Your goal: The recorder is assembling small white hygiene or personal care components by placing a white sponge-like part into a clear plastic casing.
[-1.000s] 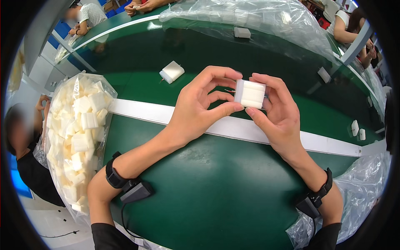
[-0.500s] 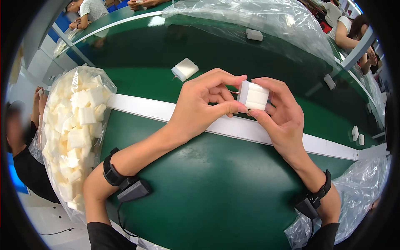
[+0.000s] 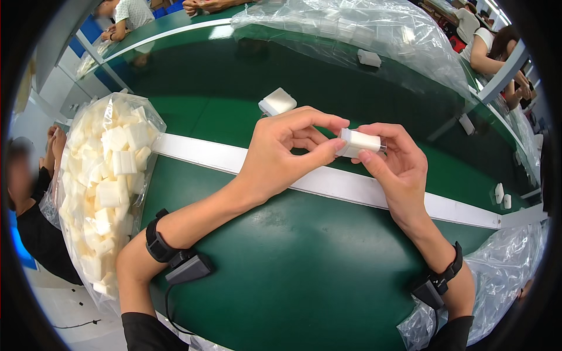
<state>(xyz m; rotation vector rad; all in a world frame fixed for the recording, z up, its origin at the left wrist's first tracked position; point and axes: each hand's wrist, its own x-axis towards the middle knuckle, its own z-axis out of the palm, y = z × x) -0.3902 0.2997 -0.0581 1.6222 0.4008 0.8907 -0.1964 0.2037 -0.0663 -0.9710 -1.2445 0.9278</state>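
Between both hands, above the white rail, is a small clear plastic case with a white foam block [image 3: 365, 141] inside and a whitish cap on its left end. My left hand [image 3: 281, 153] pinches the capped end between thumb and index finger. The clear end is gripped by my right hand [image 3: 403, 169], its thumb on the near side and its fingers curled behind. A similar white-filled case [image 3: 278, 102] lies on the dark green belt [image 3: 199, 76], just beyond my left hand.
At the left stands a clear bag of cream foam blocks [image 3: 111, 193]. A white rail [image 3: 199, 151] crosses between the green table [image 3: 263, 263] and the belt. Plastic sheeting [image 3: 351, 23] covers the far side; another plastic bag [image 3: 497, 275] sits at right. Other people work around.
The held case has turned so a narrower side faces up, and the red wire at its left end no longer shows. Cases on the belt have shifted right and slightly nearer.
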